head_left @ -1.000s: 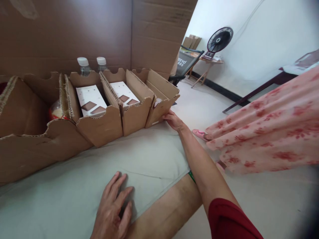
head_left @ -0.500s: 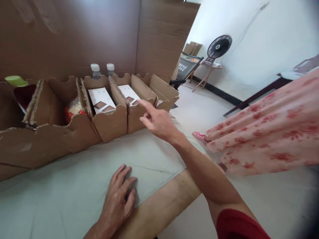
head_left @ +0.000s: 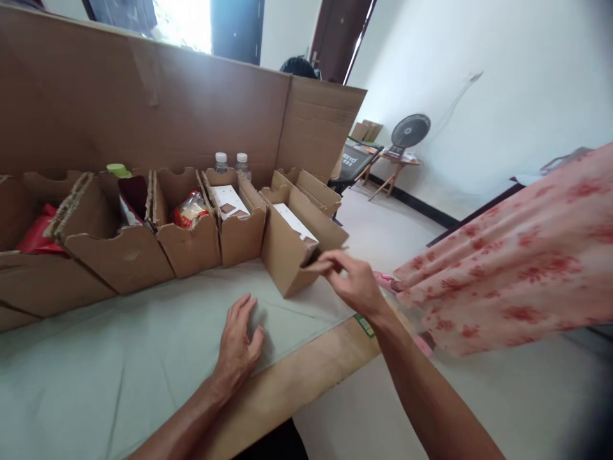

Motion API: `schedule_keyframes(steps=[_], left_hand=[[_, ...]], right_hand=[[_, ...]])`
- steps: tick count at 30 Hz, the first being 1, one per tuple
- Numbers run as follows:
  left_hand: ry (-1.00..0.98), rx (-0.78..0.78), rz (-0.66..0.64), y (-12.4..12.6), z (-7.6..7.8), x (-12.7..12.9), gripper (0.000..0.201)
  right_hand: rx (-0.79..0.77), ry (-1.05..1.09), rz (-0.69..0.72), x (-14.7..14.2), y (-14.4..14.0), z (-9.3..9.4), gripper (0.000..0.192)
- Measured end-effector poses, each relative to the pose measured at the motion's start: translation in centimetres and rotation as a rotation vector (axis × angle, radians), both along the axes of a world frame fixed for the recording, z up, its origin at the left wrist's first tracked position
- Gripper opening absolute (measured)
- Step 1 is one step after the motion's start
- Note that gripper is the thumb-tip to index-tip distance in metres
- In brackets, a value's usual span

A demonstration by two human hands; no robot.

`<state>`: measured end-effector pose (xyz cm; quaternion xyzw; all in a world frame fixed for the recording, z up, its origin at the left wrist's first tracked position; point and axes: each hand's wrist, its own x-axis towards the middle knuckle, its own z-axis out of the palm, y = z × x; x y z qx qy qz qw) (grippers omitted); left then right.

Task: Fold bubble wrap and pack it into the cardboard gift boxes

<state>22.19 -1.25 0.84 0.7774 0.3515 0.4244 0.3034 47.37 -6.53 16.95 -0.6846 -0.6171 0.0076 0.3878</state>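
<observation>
My right hand (head_left: 352,279) grips the front edge of a cardboard bin (head_left: 280,255), fingers hooked over its rim. That bin stands forward of the row, turned at an angle, with a white box (head_left: 295,223) bearing brown squares inside it. On the pale green table cover (head_left: 182,326) my left hand (head_left: 242,338) rests, fingers loosely apart, holding nothing. Left of the pulled-out bin, another cardboard bin (head_left: 242,239) holds a similar white box (head_left: 230,201). Further left, a bin holds a clear and red packet (head_left: 190,209).
A tall cardboard panel (head_left: 205,115) stands behind the bins, with two white-capped bottles (head_left: 242,165) before it. At far left lies a red packet (head_left: 41,231) in a bin. A person in a pink floral garment (head_left: 517,268) stands at right. A fan (head_left: 410,131) sits on a small table.
My right hand has closed on the bin's front edge and drawn the bin forward out of the row. My left hand stays on the table. The view has shifted.
</observation>
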Motion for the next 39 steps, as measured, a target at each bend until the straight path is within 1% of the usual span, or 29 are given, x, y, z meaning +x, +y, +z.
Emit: schedule_keyframes(steps=[2,4,5,6,8,10,11,12,14,15,17,19,20,22,24,27,29,31,32,34,35,37,38,39], left_hand=[[-0.017,-0.037,0.020,0.0,0.3,-0.3,0.054],[-0.029,-0.070,0.031,-0.2,0.6,-0.7,0.059],[-0.032,-0.083,0.033,-0.4,0.8,-0.9,0.061],[-0.034,-0.095,0.033,-0.4,1.2,-0.9,0.063],[-0.031,-0.122,0.013,-0.2,2.4,-0.6,0.067],[-0.030,-0.169,-0.044,0.4,4.2,0.5,0.075],[-0.045,-0.207,-0.087,0.8,5.2,1.4,0.079],[-0.070,-0.249,-0.135,1.2,6.1,2.5,0.083],[-0.130,-0.318,-0.234,1.7,7.6,4.7,0.084],[-0.155,-0.340,-0.273,1.7,8.0,5.6,0.082],[-0.178,-0.351,-0.306,1.3,8.2,6.4,0.078],[-0.188,-0.351,-0.257,0.1,7.6,5.6,0.074],[-0.196,-0.353,-0.204,-0.6,7.2,4.6,0.072],[-0.221,-0.342,-0.070,-1.8,6.6,1.5,0.066],[-0.258,-0.313,0.074,-2.2,6.5,-2.0,0.062],[-0.325,-0.252,0.262,-1.0,6.8,-6.6,0.062],[-0.344,-0.224,0.346,0.5,6.8,-8.6,0.063],[-0.334,-0.211,0.382,1.8,6.2,-10.1,0.065],[-0.322,-0.215,0.385,2.3,5.8,-10.7,0.067],[-0.285,-0.252,0.377,3.0,4.9,-11.5,0.067],[-0.254,-0.284,0.373,3.2,4.5,-11.7,0.064],[-0.172,-0.362,0.371,3.3,4.0,-12.1,0.055],[-0.134,-0.392,0.373,3.4,3.9,-12.1,0.050],[-0.108,-0.409,0.375,3.4,3.9,-12.1,0.046]], right_hand=[[0.070,0.039,-0.028,0.8,-5.2,-0.8,0.014],[0.087,0.098,-0.070,2.0,-10.1,-1.7,0.012],[0.094,0.146,-0.109,2.5,-12.2,-2.2,0.013],[0.108,0.210,-0.159,3.0,-14.1,-2.9,0.018],[0.180,0.364,-0.266,3.4,-16.9,-4.3,0.041],[0.245,0.492,-0.318,3.3,-18.6,-6.0,0.065],[0.243,0.524,-0.314,3.1,-19.0,-6.8,0.070],[0.218,0.530,-0.303,2.8,-19.2,-7.7,0.070],[0.133,0.483,-0.295,2.2,-18.9,-9.2,0.061],[0.095,0.453,-0.305,1.9,-18.4,-9.7,0.057],[0.066,0.417,-0.333,1.2,-17.2,-10.2,0.052],[0.071,0.411,-0.335,0.5,-15.5,-9.8,0.052],[0.063,0.412,-0.317,0.0,-14.5,-9.3,0.052],[0.021,0.418,-0.240,-1.3,-11.8,-8.1,0.051],[-0.017,0.444,-0.112,-2.9,-8.3,-7.2,0.051],[-0.035,0.499,0.113,-5.7,-2.1,-7.0,0.054],[-0.068,0.518,0.238,-7.3,1.5,-7.4,0.055],[-0.114,0.497,0.317,-8.2,3.5,-7.5,0.059],[-0.125,0.468,0.328,-8.4,3.9,-7.2,0.062],[-0.082,0.373,0.289,-8.0,3.4,-5.8,0.070],[-0.031,0.305,0.253,-7.7,2.9,-4.5,0.072],[0.086,0.126,0.210,-7.2,2.0,-1.1,0.075],[0.110,0.020,0.228,-7.1,1.9,0.8,0.077],[0.092,-0.086,0.271,-7.3,2.2,2.7,0.078]])
